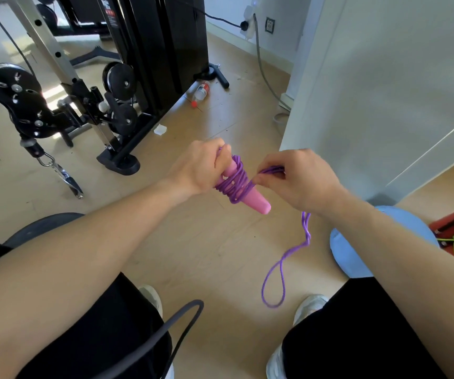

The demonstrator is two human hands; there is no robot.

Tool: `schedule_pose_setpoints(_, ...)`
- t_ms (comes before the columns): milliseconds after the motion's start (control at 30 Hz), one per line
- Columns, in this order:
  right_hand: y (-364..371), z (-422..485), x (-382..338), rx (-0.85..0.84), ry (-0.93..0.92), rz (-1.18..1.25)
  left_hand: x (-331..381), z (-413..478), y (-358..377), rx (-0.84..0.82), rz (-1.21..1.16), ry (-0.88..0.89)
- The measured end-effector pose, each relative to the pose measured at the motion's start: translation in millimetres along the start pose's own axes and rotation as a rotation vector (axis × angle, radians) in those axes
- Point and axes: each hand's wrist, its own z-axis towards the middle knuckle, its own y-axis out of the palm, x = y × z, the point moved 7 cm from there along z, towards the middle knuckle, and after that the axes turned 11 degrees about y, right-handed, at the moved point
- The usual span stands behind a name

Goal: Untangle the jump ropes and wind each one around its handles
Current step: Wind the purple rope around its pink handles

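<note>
Closed tight, the grip of the left hand (201, 168) wraps the upper ends of the pink handles (257, 202), fingers curled round them so that the tapered lower ends stick out down and to the right, tilted. Many turns of the purple rope (235, 183) are wound around the handles just below that grip, crossing one another in an untidy bundle. Just beside the windings, the right hand (302, 183) makes a second grip: thumb and fingertips pinch a few strands of the same rope, which run from the bundle straight into the pinch. Below the right wrist the unwound rope hangs free as a twisted double strand ending in a long loop (263, 288), between the person's legs and above the wooden floor (215, 247). A dark grey cord (190, 302) arcs in front of the left leg. Further out are a pale blue ball (357, 258) to the right, a cable machine (149, 50) to the left, and a plastic bottle (200, 92) lying at its foot
</note>
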Motion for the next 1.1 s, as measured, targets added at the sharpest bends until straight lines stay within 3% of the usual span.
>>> schedule_pose_setpoints(133,4.2,12.8,19.7,-0.048,0.005,0.114,23.7,0.3,-9.1,0.082,-0.144,0.123)
schedule_pose_setpoints(267,11.9,12.8,20.9,-0.132,0.01,0.298,22.3,-2.9,-21.9,0.213,-0.279,0.091)
schedule_pose_setpoints(367,25.2,10.1,17.9,-0.219,0.064,0.487,16.8,-4.1,-24.0,0.284,-0.366,-0.03)
schedule_pose_setpoints(500,52.8,6.1,26.8,-0.33,0.264,0.54,-5.2,-3.6,-25.2,0.4,-0.445,-0.276)
schedule_pose_setpoints(567,59.9,-0.7,22.6,-0.356,0.302,0.48,-8.2,-2.4,-29.2,0.433,-0.384,-0.323)
schedule_pose_setpoints(667,65.0,-13.8,0.2,-0.318,0.223,0.192,-12.5,-3.3,-28.7,0.418,-0.211,-0.364)
schedule_pose_setpoints(833,72.1,-30.6,-25.2,-0.31,0.112,-0.123,-21.1,0.3,-16.4,0.284,0.064,-0.391)
schedule_pose_setpoints(933,58.7,-33.3,-30.9,-0.256,0.036,-0.202,-16.2,0.8,-9.1,0.2,0.262,-0.302)
schedule_pose_setpoints(1100,36.1,-21.7,-26.0,-0.164,-0.041,-0.185,-10.5,4.6,0.7,0.096,0.307,-0.195)
